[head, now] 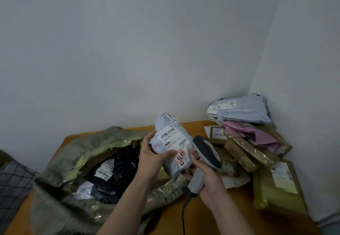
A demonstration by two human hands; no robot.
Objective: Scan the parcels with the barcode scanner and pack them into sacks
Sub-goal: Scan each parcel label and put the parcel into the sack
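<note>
My left hand grips a grey plastic parcel with a white barcode label and a red stamped sticker, held upright above the table. My right hand holds a grey barcode scanner by its handle; the thumb also rests on the parcel's lower right edge. The scanner's head stands just right of the parcel. An open olive-green woven sack lies at the left, with black and silver parcels inside.
A pile of parcels fills the right corner: grey mailers, a pink bag, brown taped boxes and a large box. The orange-brown table meets walls behind and right. Checked cloth lies left. The scanner's cable hangs toward me.
</note>
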